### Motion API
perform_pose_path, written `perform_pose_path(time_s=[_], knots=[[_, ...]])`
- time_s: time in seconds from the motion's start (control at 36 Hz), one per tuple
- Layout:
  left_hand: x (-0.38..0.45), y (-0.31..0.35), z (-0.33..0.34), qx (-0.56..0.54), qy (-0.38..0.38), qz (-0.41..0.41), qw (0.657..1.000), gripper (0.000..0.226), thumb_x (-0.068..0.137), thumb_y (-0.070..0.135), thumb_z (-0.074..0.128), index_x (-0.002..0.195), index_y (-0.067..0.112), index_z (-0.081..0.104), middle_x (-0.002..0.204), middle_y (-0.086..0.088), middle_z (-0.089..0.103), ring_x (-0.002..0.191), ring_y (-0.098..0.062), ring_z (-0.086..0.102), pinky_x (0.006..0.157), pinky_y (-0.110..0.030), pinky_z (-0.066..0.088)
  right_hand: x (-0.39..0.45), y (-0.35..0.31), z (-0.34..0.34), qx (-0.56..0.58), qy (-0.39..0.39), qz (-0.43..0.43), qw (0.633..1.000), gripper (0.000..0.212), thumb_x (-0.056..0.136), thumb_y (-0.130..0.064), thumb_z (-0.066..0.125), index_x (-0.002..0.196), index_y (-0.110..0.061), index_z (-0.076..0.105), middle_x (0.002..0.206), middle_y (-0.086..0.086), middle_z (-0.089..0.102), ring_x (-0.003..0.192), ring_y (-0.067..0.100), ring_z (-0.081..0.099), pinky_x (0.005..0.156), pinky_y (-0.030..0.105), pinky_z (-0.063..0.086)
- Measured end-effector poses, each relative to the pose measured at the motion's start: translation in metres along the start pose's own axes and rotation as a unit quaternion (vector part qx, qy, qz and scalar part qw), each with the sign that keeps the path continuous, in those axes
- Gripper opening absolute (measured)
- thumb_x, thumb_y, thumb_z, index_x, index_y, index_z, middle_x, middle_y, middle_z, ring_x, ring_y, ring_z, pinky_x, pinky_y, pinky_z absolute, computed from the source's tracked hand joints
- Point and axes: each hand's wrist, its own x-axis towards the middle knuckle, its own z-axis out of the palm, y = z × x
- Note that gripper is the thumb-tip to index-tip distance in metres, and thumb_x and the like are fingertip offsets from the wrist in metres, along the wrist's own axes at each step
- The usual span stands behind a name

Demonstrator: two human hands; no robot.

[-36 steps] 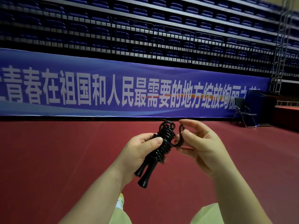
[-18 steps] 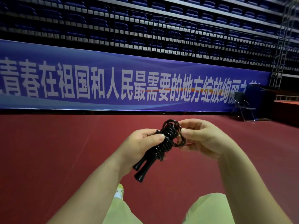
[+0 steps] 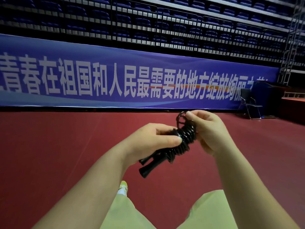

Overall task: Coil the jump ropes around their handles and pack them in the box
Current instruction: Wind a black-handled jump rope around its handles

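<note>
A person is standing on a red floor before a blue banner. Left hand is gripping the coiled jump rope; right hand fingers are pinching its end loop, which could slip, unwinding coils. No box is showing.

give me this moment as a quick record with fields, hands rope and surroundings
setting: indoor hall, dark red floor
left hand: grips the black plastic jump rope handles, thumb pressed on the coils
right hand: pinches the loose loop at the top of the bundle
black coiled jump rope: wound round the paired handles, handle ends pointing down
box: not in view
background: blue banner with white characters, black folding chair at right
task stage: coiling nearly finished, packing not done
</note>
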Motion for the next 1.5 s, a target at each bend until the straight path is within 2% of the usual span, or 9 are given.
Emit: perform_pose_path(time_s=[0.19, 0.44, 0.64, 0.81, 1.0, 1.25, 1.33, 1.39, 1.5], knots=[[-0.001, 0.001, -0.001, -0.078, -0.023, 0.008, 0.997, 0.05, 0.073, 0.036, 0.066, 0.109, 0.001, 0.067, 0.086, -0.007, 0.069, 0.073, -0.023, 0.065, 0.065, -0.029, 0.054, -0.008, -0.004, -0.001, 0.141, -0.073, 0.016, 0.987, 0.029, 0.08, -0.027, 0.056, 0.094, -0.002, 0.06, 0.059, -0.001, 0.059, 0.046, 0.006, 0.055, 0.04, 0.015, 0.044], [-0.004, -0.001, 0.002, -0.133, -0.006, 0.011, 0.991, 0.041, 0.079, 0.021, 0.053, 0.107, -0.009, 0.06, 0.08, -0.006, 0.069, 0.068, -0.02, 0.065, 0.06, -0.027, 0.054, -0.005, 0.002, 0.004, 0.128, -0.081, 0.034, 0.988, 0.029, 0.081, -0.036, 0.056, 0.086, -0.008, 0.057, 0.062, 0.0, 0.058, 0.047, 0.007, 0.052, 0.039, 0.015, 0.04], [-0.012, 0.005, 0.002, -0.175, 0.007, 0.002, 0.984, 0.029, 0.079, 0.024, 0.048, 0.09, 0.005, 0.067, 0.073, -0.002, 0.068, 0.057, -0.015, 0.065, 0.045, -0.015, 0.046, -0.005, 0.01, 0.006, 0.232, -0.132, 0.052, 0.962, 0.045, 0.084, -0.042, 0.049, 0.099, -0.001, 0.06, 0.072, 0.004, 0.064, 0.049, 0.006, 0.059, 0.043, 0.014, 0.047], [-0.012, 0.003, -0.004, -0.15, 0.03, -0.025, 0.988, 0.03, 0.075, 0.036, 0.05, 0.079, 0.025, 0.077, 0.08, -0.002, 0.069, 0.057, -0.015, 0.066, 0.045, -0.021, 0.035, -0.002, 0.015, -0.002, 0.297, -0.231, 0.043, 0.925, 0.076, 0.074, -0.023, 0.083, 0.13, 0.01, 0.045, 0.095, 0.016, 0.064, 0.066, 0.014, 0.069, 0.055, 0.018, 0.057], [-0.009, 0.004, -0.001, -0.153, 0.031, -0.007, 0.988, 0.032, 0.079, 0.035, 0.048, 0.079, 0.022, 0.077, 0.076, 0.002, 0.069, 0.057, -0.014, 0.065, 0.044, -0.02, 0.035, 0.002, 0.017, 0.005, 0.314, -0.186, 0.038, 0.93, 0.066, 0.061, -0.02, 0.091, 0.112, -0.002, 0.053, 0.084, 0.011, 0.065, 0.056, 0.011, 0.067, 0.047, 0.017, 0.054], [-0.011, 0.0, 0.0, -0.172, 0.074, -0.01, 0.982, 0.03, 0.075, 0.036, 0.051, 0.079, 0.019, 0.075, 0.076, -0.002, 0.069, 0.055, -0.017, 0.065, 0.045, -0.022, 0.035, -0.002, 0.013, 0.009, 0.299, -0.124, 0.035, 0.946, 0.044, 0.083, -0.008, 0.064, 0.123, 0.0, 0.05, 0.086, 0.009, 0.062, 0.054, 0.007, 0.062, 0.045, 0.014, 0.05], [-0.009, -0.004, -0.001, -0.19, 0.069, -0.011, 0.979, 0.028, 0.075, 0.036, 0.054, 0.079, 0.022, 0.078, 0.08, -0.003, 0.068, 0.055, -0.017, 0.065, 0.045, -0.021, 0.035, -0.005, 0.006, 0.008, 0.28, -0.114, 0.046, 0.952, 0.026, 0.082, -0.01, 0.058, 0.102, 0.005, 0.059, 0.074, 0.005, 0.065, 0.049, 0.004, 0.06, 0.045, 0.012, 0.05], [-0.008, -0.006, -0.002, -0.214, 0.056, -0.003, 0.975, 0.026, 0.074, 0.037, 0.06, 0.084, 0.023, 0.078, 0.082, -0.005, 0.067, 0.056, -0.017, 0.065, 0.042, -0.02, 0.037, -0.006, 0.005, 0.006, 0.275, -0.102, 0.069, 0.953, 0.016, 0.08, -0.015, 0.058, 0.083, -0.003, 0.068, 0.066, 0.002, 0.066, 0.05, 0.005, 0.061, 0.049, 0.013, 0.052], [-0.007, -0.008, -0.004, -0.217, 0.056, -0.007, 0.975, 0.031, 0.078, 0.038, 0.051, 0.085, 0.023, 0.078, 0.084, -0.005, 0.066, 0.056, -0.017, 0.064, 0.043, -0.02, 0.037, -0.004, 0.009, 0.003, 0.264, -0.105, 0.1, 0.953, 0.017, 0.08, -0.021, 0.061, 0.073, -0.014, 0.075, 0.078, 0.005, 0.066, 0.058, 0.009, 0.062, 0.053, 0.019, 0.055]])
